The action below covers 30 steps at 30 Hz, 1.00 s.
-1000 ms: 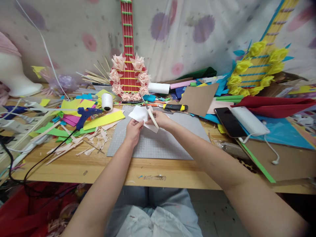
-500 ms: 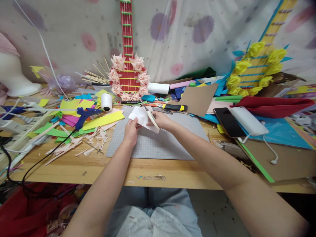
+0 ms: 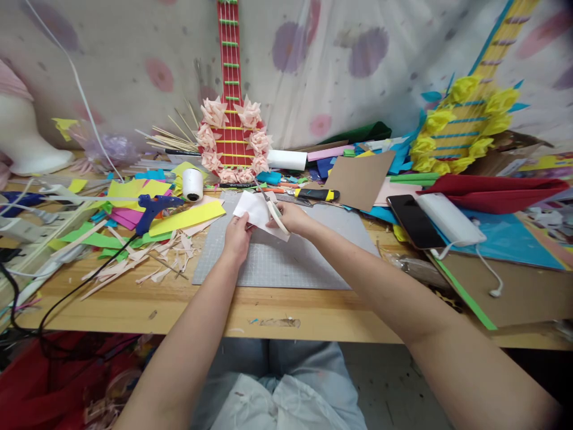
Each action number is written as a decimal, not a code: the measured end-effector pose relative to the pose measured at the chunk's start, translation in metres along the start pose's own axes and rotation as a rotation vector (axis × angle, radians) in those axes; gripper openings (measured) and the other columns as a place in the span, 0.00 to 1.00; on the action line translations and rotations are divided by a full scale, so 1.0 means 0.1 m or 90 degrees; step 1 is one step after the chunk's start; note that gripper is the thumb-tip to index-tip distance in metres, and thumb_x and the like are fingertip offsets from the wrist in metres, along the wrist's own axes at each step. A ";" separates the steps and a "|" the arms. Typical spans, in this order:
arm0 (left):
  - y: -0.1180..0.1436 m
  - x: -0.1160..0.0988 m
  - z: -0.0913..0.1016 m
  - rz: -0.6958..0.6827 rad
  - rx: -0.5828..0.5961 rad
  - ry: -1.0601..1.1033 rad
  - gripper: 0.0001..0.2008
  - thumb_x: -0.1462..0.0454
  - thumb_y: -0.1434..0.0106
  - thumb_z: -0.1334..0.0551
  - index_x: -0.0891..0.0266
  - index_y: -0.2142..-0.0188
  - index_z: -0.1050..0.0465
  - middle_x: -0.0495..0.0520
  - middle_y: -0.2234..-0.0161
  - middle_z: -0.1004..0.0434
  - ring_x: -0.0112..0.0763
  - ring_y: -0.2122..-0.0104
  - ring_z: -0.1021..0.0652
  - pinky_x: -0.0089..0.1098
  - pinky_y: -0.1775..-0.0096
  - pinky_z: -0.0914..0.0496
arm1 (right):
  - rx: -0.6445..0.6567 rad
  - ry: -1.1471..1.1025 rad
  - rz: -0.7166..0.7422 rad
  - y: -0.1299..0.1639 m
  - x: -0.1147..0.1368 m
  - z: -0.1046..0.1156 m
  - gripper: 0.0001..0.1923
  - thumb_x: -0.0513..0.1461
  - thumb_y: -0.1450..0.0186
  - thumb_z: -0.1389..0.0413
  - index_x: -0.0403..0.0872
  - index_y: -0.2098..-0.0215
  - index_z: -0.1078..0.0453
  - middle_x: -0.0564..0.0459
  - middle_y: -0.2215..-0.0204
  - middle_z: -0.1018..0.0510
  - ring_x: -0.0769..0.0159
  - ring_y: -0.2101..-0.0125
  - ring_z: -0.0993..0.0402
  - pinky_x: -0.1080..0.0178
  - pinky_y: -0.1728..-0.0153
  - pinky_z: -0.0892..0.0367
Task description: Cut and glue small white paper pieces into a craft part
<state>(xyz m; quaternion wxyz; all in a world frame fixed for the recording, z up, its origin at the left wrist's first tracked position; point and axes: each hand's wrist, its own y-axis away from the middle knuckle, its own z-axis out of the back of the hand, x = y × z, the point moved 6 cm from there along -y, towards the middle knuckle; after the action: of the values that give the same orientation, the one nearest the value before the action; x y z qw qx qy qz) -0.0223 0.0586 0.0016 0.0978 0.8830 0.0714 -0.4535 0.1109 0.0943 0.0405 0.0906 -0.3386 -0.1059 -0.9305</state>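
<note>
My left hand (image 3: 238,234) pinches the lower left edge of a white sheet of paper (image 3: 251,208), which is held up over the grey cutting mat (image 3: 286,263). In my right hand (image 3: 290,220) is a pair of scissors (image 3: 278,220) with white handles, its fingers closed round them. The scissors lie across the right part of the paper, blades pointing away from me. Whether the blades are parted I cannot make out.
Behind the mat lies a yellow-and-black utility knife (image 3: 317,194). A blue glue gun (image 3: 154,212) and paper scraps (image 3: 156,260) are on the left. A phone (image 3: 414,221) and white power bank (image 3: 450,220) lie right. A red paper guitar (image 3: 233,149) stands behind.
Almost nothing differs. Both hands, the paper and the scissors stay at nearly the same spot over the mat.
</note>
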 end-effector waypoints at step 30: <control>0.03 -0.08 0.02 -0.077 -0.006 -0.058 0.18 0.67 0.57 0.35 0.62 0.63 0.32 0.55 0.59 0.27 0.32 0.60 0.27 0.34 0.60 0.32 | 0.467 -0.118 0.046 0.38 -0.48 0.42 0.20 0.52 0.49 0.43 0.43 0.71 0.36 0.58 0.83 0.37 0.77 0.82 0.42 0.71 0.83 0.47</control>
<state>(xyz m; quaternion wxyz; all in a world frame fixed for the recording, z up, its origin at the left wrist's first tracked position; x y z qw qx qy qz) -0.0278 0.0544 0.0074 0.0775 0.8549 0.1218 -0.4982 0.1821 0.0735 0.0459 0.2286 -0.3697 -0.4275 -0.7927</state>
